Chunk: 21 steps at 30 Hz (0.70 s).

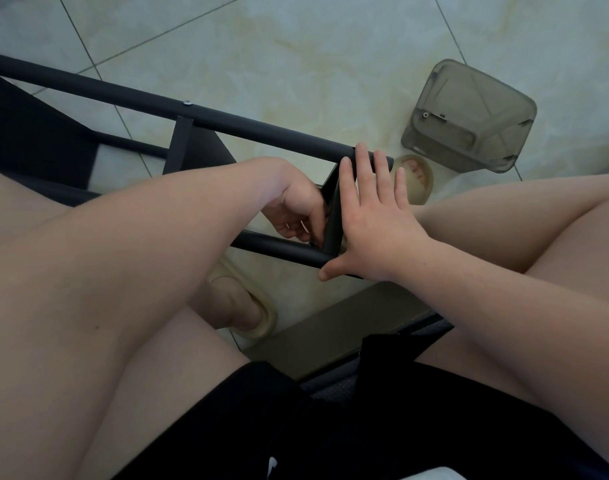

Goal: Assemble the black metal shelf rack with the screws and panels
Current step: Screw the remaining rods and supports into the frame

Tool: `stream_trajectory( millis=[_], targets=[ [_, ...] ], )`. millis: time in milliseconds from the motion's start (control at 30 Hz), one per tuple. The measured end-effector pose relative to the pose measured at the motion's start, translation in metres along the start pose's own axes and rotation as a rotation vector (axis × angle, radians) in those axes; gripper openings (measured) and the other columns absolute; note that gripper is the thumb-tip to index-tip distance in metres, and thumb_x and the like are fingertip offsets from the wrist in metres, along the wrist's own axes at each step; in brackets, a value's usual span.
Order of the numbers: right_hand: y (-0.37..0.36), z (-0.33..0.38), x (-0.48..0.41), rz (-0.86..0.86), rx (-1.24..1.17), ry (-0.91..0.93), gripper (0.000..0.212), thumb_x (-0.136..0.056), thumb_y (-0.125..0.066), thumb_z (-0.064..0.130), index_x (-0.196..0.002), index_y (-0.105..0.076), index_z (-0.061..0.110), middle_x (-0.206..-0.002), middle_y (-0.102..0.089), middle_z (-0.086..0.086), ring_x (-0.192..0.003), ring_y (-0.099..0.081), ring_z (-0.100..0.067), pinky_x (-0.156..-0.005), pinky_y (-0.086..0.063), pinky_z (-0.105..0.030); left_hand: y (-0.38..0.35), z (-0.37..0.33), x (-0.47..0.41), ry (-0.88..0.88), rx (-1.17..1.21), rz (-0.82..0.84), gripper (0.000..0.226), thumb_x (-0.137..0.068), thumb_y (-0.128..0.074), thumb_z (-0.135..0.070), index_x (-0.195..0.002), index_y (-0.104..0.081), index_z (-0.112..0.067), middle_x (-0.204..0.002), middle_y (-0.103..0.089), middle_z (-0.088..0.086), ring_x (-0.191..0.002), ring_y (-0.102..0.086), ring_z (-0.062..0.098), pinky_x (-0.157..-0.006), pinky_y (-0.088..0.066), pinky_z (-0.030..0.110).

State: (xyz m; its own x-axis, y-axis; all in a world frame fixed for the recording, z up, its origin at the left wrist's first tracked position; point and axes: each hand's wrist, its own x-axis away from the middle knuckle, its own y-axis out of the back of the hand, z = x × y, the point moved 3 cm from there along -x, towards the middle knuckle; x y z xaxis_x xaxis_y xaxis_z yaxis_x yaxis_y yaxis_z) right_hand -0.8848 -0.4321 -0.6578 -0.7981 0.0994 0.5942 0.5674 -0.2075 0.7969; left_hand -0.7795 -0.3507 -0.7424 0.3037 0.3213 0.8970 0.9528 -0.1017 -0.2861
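Lying on its side across the pale tiled floor [296, 46], the black rack [183, 143] stretches from the far left to between the person's bare knees. A smoky clear plastic box [469, 116] sits on the tiles near its right end, apart from it. The right hand [375, 223] presses flat, fingers straight, on the end panel [332, 216], fingertips reaching the upper tube [261, 129] and thumb on the lower tube [278, 249]. The left hand [296, 209] curls against the panel's inner face at that lower tube; whether it pinches anything I cannot tell. A silver screw [187, 103] shows in the upper tube.
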Motion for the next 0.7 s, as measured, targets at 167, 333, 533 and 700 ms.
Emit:
stream_trajectory(
  millis=[167,333,533,700],
  targets=[
    [-0.0008,-0.0003,-0.0004,-0.009,0.003,0.005,0.163,-0.055,-0.074,0.086,-0.155,0.025,0.002,-0.161,0.033,-0.022,-0.15,0.028,-0.043,-0.119,0.014,-0.057,-0.002,0.0038,-0.0014,0.038,0.009,0.019,0.012,-0.087,-0.068,-0.016,-0.082,-0.078,-0.02,-0.085,-0.069,-0.004,-0.065,-0.055,0.009,-0.064,-0.043,0.021],
    [-0.0011,-0.0003,-0.0003,-0.01,-0.002,0.006,0.162,-0.056,-0.074,0.085,-0.155,0.025,0.002,-0.161,0.033,-0.022,-0.149,0.029,-0.043,-0.119,0.014,-0.057,-0.0041,0.0014,-0.0015,0.034,-0.021,0.016,0.008,-0.089,-0.066,-0.012,-0.094,-0.071,-0.015,-0.082,-0.066,-0.003,-0.065,-0.052,0.009,-0.065,-0.041,0.021],
    [-0.0004,0.0001,0.0007,-0.002,0.001,0.007,0.162,-0.056,-0.074,0.085,-0.155,0.025,0.002,-0.161,0.033,-0.022,-0.149,0.029,-0.043,-0.12,0.013,-0.058,-0.0039,-0.0009,-0.0008,0.023,-0.023,0.022,0.008,-0.089,-0.064,-0.006,-0.09,-0.069,-0.013,-0.076,-0.064,-0.002,-0.064,-0.05,0.009,-0.066,-0.038,0.022],
    [0.0008,0.0003,0.0012,0.001,0.001,0.006,0.161,-0.057,-0.074,0.084,-0.155,0.025,0.002,-0.161,0.034,-0.022,-0.149,0.029,-0.043,-0.12,0.014,-0.057,-0.0029,-0.0002,0.0009,0.003,-0.015,0.044,0.015,-0.089,-0.063,-0.004,-0.087,-0.071,-0.016,-0.072,-0.065,-0.003,-0.064,-0.053,0.008,-0.066,-0.039,0.022]
  ],
)
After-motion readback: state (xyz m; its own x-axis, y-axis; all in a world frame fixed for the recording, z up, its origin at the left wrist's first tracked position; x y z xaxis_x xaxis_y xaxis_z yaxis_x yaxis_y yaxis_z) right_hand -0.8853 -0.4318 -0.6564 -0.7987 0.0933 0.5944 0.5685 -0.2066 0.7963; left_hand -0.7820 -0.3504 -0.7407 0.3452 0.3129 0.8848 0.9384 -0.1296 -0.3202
